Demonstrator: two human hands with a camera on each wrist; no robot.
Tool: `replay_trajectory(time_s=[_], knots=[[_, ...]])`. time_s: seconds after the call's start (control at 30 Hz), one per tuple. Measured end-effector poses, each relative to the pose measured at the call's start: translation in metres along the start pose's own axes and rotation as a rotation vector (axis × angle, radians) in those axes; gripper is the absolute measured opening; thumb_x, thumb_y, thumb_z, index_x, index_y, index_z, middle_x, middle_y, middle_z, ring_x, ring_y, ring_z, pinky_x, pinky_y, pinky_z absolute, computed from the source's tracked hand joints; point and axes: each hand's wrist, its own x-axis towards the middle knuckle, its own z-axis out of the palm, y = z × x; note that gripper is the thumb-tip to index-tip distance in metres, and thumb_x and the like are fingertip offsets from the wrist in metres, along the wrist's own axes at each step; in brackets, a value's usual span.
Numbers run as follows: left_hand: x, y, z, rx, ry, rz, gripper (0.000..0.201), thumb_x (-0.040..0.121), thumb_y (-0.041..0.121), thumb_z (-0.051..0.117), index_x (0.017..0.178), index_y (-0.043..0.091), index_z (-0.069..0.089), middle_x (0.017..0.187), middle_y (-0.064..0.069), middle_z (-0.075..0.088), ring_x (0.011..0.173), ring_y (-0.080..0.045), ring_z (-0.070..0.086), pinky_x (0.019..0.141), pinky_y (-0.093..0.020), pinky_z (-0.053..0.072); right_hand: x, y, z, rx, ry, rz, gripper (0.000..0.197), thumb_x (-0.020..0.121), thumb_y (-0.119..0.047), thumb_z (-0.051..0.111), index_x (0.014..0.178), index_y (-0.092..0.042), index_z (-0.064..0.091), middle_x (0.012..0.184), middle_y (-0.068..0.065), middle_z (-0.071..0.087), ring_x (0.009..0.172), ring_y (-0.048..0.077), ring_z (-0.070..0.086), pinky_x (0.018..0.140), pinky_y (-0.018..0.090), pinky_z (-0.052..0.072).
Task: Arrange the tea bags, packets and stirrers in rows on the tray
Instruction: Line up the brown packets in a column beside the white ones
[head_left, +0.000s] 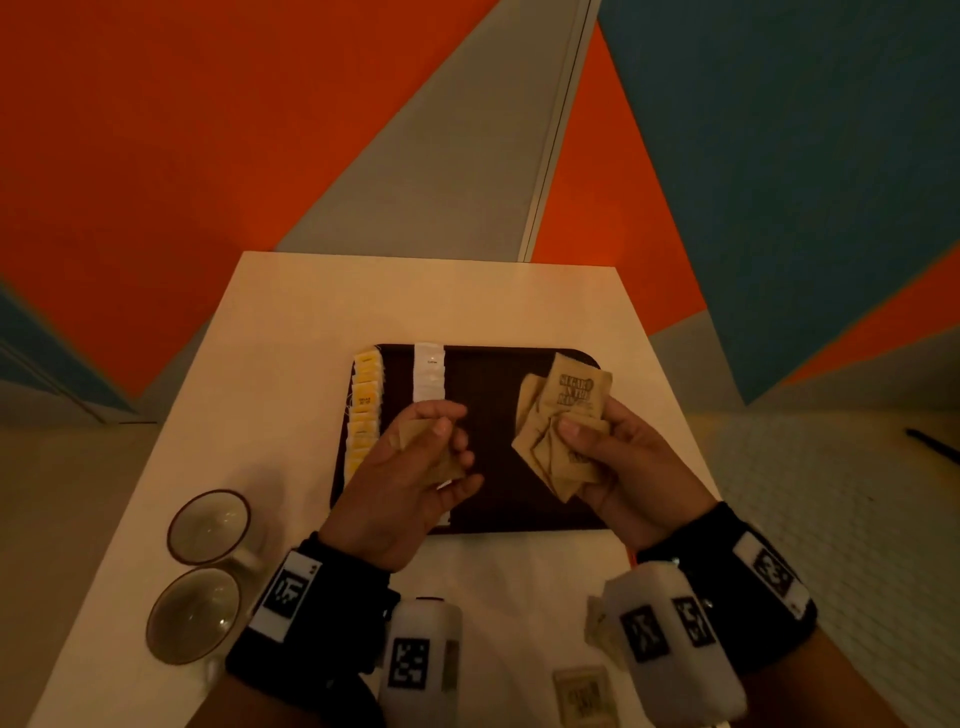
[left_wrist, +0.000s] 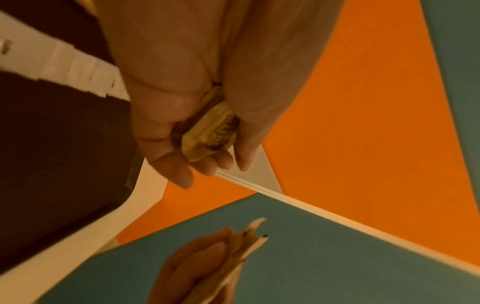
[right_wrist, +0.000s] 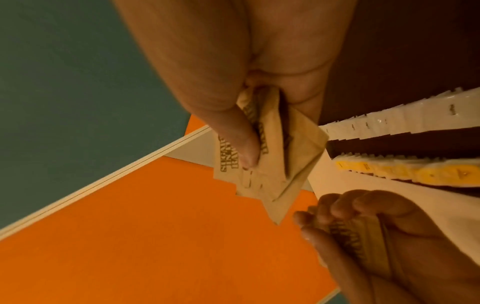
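Counted: one tray (head_left: 519, 364); two packet rows, yellow (head_left: 365, 410) and white (head_left: 429, 376); two glass cups (head_left: 209, 525).

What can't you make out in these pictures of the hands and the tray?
- How many brown packets the right hand holds: they overlap in the head view and the thumb covers them in the right wrist view.
- The near end of the white row: hidden behind the left hand in the head view.
- Print on the yellow tea bags: too small.
- Packets on the table: cut off by the bottom edge.
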Motion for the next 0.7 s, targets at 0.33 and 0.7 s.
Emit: replay_trajectory(time_s=[0.33,0.7], knots=[[0.012,0.002,0.015,0.267,0.031,0.095,0.010,0.088,0.014,0.053,0.082,0.013,0.061,0.082,-0.007,0.072,0.076,-0.021,0.069,0.064,-0.033,0.058,0.003,0.010,0.004,-0.124,0.019,-0.061,0.049,0.069,-0.006,0.063,0.117,-0.005,0.056,0.104,0.013,0.070,0.092,0.024,0.069,0.067,0.032,0.058],[0.012,-0.006,0.015,0.105,0.168,0.148,0.013,0.092,0.017,0.048,0.082,0.013,0.055,0.083,-0.003,0.073,0.081,-0.021,0.070,0.066,-0.036,0.058,-0.001,0.022,0.000,-0.165,-0.047,0.015,0.039,0.070,-0.004,0.063,0.109,-0.007,0.060,0.101,0.012,0.071,0.090,0.024,0.069,0.069,0.033,0.058]])
